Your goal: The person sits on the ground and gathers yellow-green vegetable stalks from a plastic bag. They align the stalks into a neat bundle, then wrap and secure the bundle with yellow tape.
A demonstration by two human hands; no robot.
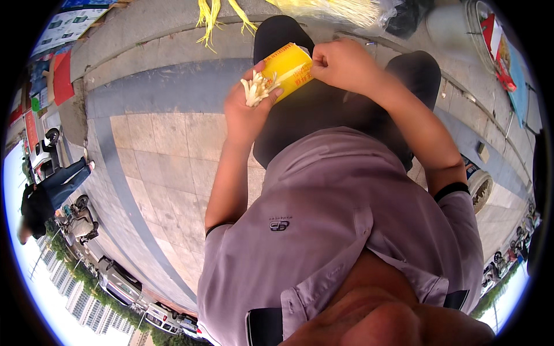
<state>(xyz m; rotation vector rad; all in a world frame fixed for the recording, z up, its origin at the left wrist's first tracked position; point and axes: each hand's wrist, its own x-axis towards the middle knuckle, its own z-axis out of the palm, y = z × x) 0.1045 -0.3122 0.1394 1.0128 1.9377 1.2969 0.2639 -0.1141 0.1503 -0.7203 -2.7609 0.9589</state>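
Observation:
My left hand (249,106) grips a yellow printed packet (288,71) bearing red writing, held above my knees. A bundle of pale, thin plant-like strips (258,88) sticks out between its thumb and fingers; what exactly they are I cannot tell. A light streak runs slantwise across the packet's face. At the packet's far right end, where a whitish edge shows, my right hand (342,65) has its fingers curled in and touches the rim. Its fingertips are hidden, though they seem to pinch the packet.
Yellow strands (210,19) lie on the paving ahead. Beside them is a clear plastic bag of pale thin sticks (346,11), with a black bag (409,17) and a white bucket (454,32) to the right. Leftward, a person (47,194) stands near parked scooters (80,220).

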